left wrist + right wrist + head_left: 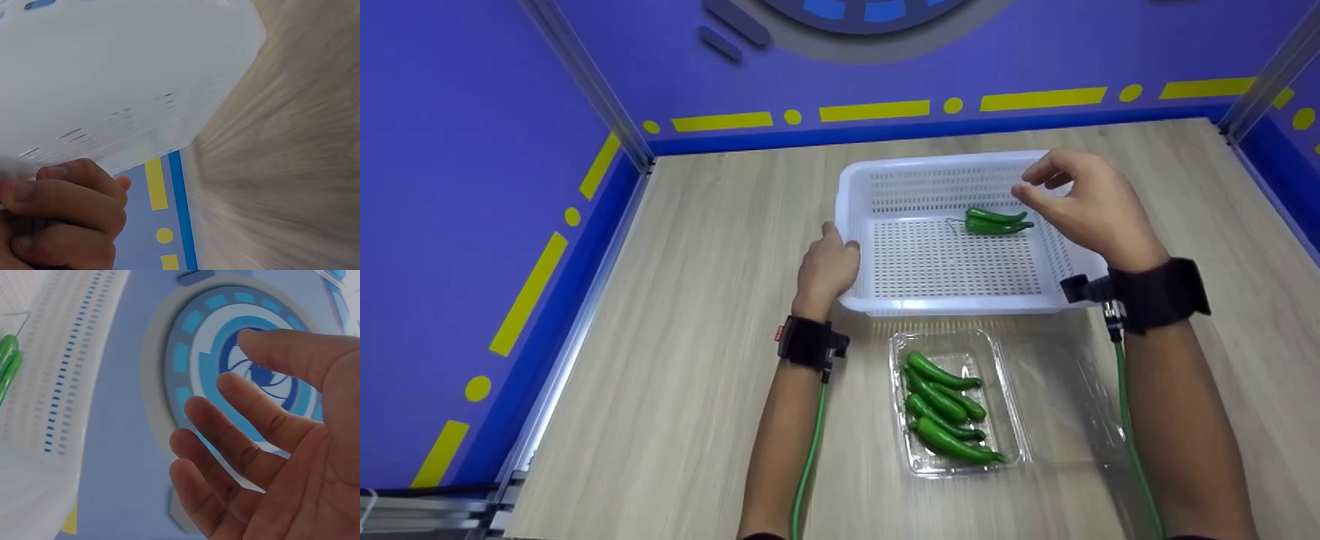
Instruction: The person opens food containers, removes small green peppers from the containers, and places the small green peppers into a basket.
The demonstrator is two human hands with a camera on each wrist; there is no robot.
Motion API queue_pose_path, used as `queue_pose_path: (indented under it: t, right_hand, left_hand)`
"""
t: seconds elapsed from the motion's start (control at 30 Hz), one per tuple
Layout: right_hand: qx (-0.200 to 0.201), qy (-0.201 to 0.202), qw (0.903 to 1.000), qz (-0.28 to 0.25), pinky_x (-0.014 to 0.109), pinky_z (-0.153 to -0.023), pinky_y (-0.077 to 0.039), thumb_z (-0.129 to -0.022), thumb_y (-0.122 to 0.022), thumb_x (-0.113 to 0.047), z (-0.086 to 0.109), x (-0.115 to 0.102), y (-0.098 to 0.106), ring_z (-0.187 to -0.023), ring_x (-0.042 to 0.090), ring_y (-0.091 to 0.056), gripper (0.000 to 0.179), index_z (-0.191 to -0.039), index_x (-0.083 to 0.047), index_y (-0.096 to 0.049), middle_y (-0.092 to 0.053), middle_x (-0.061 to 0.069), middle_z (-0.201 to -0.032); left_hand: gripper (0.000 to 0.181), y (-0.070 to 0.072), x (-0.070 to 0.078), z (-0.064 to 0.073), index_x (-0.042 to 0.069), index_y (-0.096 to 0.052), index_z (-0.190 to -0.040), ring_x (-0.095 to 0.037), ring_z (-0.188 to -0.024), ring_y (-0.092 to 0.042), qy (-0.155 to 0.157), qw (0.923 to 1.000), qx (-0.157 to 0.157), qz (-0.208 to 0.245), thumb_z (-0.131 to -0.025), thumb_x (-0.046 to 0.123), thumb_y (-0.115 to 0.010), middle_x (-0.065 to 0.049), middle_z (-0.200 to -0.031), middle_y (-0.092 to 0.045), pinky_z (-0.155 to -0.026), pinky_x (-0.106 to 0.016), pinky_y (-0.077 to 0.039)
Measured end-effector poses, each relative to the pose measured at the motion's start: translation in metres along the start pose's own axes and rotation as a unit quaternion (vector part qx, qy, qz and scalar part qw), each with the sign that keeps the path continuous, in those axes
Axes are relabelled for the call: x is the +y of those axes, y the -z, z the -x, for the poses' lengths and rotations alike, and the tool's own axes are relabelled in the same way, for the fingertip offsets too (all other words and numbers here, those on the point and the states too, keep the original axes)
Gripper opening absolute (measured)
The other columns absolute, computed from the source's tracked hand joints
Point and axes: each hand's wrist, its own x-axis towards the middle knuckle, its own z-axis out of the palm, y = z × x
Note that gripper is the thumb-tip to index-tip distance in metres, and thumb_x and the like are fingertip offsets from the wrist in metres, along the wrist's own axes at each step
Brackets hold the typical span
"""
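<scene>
My left hand (829, 262) grips the left rim of a white plastic basket (945, 305), its fingers curled at the edge in the left wrist view. Two green chili peppers (994, 227) lie side by side inside the basket, toward its right. Over the basket's right end is my right hand (1091, 206). In the right wrist view its fingers (236, 444) are spread and loosely bent, with nothing between them. Nearer to me, a clear plastic clamshell box (1009, 405) lies on the table with several green chili peppers (941, 401) in it.
The box's clear lid (1057, 401) lies folded open to the right, under my right forearm. Green cables (810, 457) run from the wrist straps along both arms. Blue panels (885, 131) with yellow marks enclose the back and sides of the wooden table (682, 337).
</scene>
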Motion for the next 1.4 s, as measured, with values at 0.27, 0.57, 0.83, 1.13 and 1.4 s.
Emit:
queue_pose_path:
  t: [0.27, 0.57, 0.83, 1.13, 1.4]
  right_hand:
    - [0.02, 0.025, 0.9995, 0.001, 0.04, -0.086, -0.043, -0.094, -0.073, -0.036, 0.027, -0.008, -0.009, -0.111, 0.029, -0.06, 0.032, -0.109, -0.007, -0.072, -0.07, 0.011, -0.113]
    - [-0.004, 0.079, 0.9965, 0.026, 0.04, -0.081, -0.043, -0.093, -0.076, -0.03, 0.049, -0.018, -0.025, -0.105, 0.022, -0.063, 0.024, -0.108, -0.011, -0.073, -0.071, 0.004, -0.109]
    - [-0.015, 0.085, 0.9957, 0.032, 0.04, -0.081, -0.044, -0.092, -0.077, -0.029, 0.057, -0.02, -0.026, -0.104, 0.021, -0.062, 0.024, -0.108, -0.012, -0.074, -0.07, 0.003, -0.109]
    - [-0.033, 0.099, 0.9939, 0.036, 0.042, -0.083, -0.046, -0.091, -0.077, -0.029, 0.059, -0.017, -0.029, -0.103, 0.019, -0.063, 0.022, -0.106, -0.014, -0.074, -0.071, 0.001, -0.108]
    - [-0.059, 0.164, 0.9833, 0.05, 0.044, -0.089, -0.049, -0.089, -0.08, -0.027, 0.066, -0.019, -0.044, -0.1, 0.023, -0.065, 0.022, -0.102, -0.011, -0.073, -0.073, 0.004, -0.103]
  left_hand:
    - [0.062, 0.0, -0.001, 0.0, -0.001, -0.029, -0.154, -0.027, -0.093, -0.066, 0.003, 0.9999, 0.0, -0.012, -0.103, 0.032, -0.041, -0.018, -0.113, -0.066, -0.077, -0.04, -0.052]
    - [0.061, 0.002, 0.0, -0.002, -0.002, -0.03, -0.153, -0.026, -0.092, -0.067, 0.002, 1.0, 0.003, -0.003, -0.102, 0.03, -0.041, -0.016, -0.11, -0.066, -0.075, -0.04, -0.052]
    - [0.065, 0.001, -0.002, -0.002, -0.002, -0.025, -0.157, -0.027, -0.096, -0.066, -0.002, 1.0, -0.005, -0.006, -0.103, 0.031, -0.041, -0.02, -0.119, -0.066, -0.079, -0.041, -0.053]
    - [0.064, 0.001, 0.0, -0.001, -0.001, -0.027, -0.156, -0.028, -0.099, -0.066, -0.001, 1.0, 0.001, -0.01, -0.103, 0.032, -0.042, -0.02, -0.12, -0.065, -0.083, -0.044, -0.053]
    - [0.068, 0.001, 0.0, -0.002, -0.002, -0.022, -0.158, -0.028, -0.102, -0.066, 0.006, 0.9999, -0.005, -0.012, -0.102, 0.032, -0.041, -0.022, -0.125, -0.064, -0.087, -0.044, -0.053]
